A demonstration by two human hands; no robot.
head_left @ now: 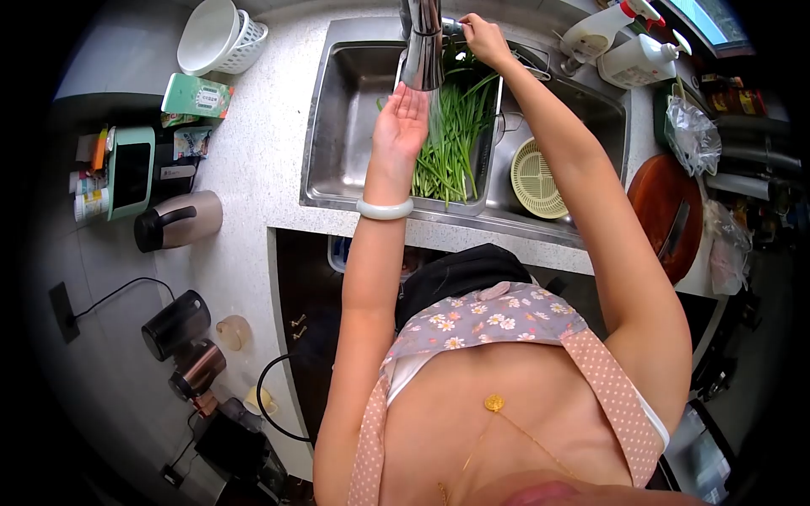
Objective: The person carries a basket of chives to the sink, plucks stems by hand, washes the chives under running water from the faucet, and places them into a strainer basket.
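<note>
Under the spout of the chrome faucet, my left hand is held palm up with its fingers stretched out, at the edge of the running water. My right hand grips the faucet handle to the right of the spout. Water falls onto a bunch of long green leafy stalks, which look like garlic chives. They lie in a metal tray set over the middle of the sink, partly behind the spout. A pale bracelet circles my left wrist.
The steel sink has a yellow-green strainer basket in its right basin. Spray bottles, a round wooden board and a knife are to the right. White baskets and a jug stand left.
</note>
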